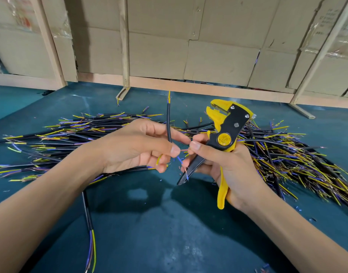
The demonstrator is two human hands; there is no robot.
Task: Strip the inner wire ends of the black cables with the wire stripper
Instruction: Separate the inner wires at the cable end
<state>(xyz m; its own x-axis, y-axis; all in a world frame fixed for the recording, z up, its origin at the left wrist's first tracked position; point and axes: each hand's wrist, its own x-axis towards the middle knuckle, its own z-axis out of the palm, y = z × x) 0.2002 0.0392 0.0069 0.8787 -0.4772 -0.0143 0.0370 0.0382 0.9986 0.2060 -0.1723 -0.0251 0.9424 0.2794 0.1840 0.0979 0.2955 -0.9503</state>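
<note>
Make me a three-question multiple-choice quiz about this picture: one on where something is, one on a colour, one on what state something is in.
1. Where is the wire stripper?
A. in the right hand
B. on the table
C. in the left hand

2. What colour is the table?
A. red
B. teal
C. white

3. What is the left hand doing?
A. lying flat
B. gripping a black cable
C. hanging idle

Answers: 1 A, the right hand's fingers wrap its yellow handles. 2 B, bare surface shows teal. 3 B, the black cable rises from its fingers.
</note>
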